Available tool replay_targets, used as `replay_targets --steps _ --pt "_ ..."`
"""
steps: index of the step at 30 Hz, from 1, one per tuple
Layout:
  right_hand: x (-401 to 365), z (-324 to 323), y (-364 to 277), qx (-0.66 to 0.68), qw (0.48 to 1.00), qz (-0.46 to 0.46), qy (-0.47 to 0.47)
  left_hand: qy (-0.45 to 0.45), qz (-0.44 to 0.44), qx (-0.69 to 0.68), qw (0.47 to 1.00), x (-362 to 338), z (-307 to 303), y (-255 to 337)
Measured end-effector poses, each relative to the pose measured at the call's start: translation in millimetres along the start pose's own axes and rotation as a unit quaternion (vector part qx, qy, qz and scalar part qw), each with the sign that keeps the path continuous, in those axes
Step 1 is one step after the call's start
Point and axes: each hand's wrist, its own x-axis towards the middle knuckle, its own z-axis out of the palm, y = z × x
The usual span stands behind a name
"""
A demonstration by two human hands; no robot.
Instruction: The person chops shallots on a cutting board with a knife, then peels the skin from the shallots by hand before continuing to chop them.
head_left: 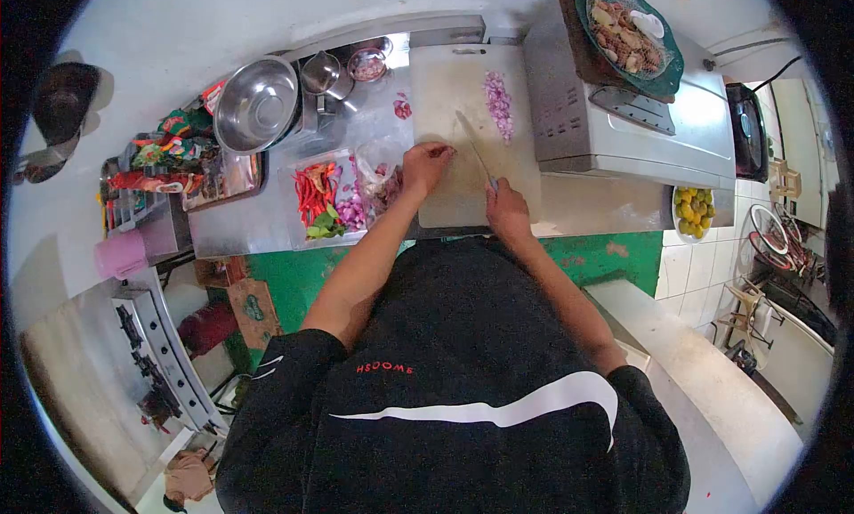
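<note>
A cutting board (pixel 445 87) lies on the metal counter, with a row of chopped purple shallots (pixel 498 107) at its upper right. My right hand (pixel 509 208) is closed around the handle of a knife (pixel 478 147), whose blade points up and left over the board. At the board's left edge is my left hand (pixel 427 167), its fingers pinched together on something too small to make out. Just left of it sit a clear plastic bag (pixel 381 171) and a tray holding red chilies (pixel 313 192), shallots (pixel 352 210) and green leaves (pixel 326 225).
Steel bowls (pixel 257 105) stand at the back left, beside small metal cups and packets. Right of the board is a metal appliance (pixel 623 127) with a green plate of food (pixel 628 38) on top. A bowl of yellow-green fruits (pixel 693 213) sits farther right.
</note>
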Motion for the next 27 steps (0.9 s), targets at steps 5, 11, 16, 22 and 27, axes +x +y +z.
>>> replay_targets --steps 5,11,16,22,27 --pt "-6.4 -9.6 14.0 0.051 0.996 -0.066 0.002 0.044 0.041 -0.074 0.995 2.4 8.6 4.3" --pt "0.4 -10.1 17.2 0.059 0.997 -0.037 -0.042 -0.022 0.029 -0.09 0.995 11.1 5.1 11.5" --pt "3.7 -17.6 17.6 0.063 0.996 -0.024 -0.05 0.008 0.041 -0.099 0.994 18.5 14.2 8.1" --pt "9.7 -18.1 18.6 0.074 0.995 -0.007 -0.067 0.006 -0.02 -0.135 0.991 22.6 15.4 18.6" --pt "14.4 -18.5 18.6 0.082 0.994 0.004 -0.069 -0.007 -0.037 -0.103 0.994 17.3 10.8 36.7"
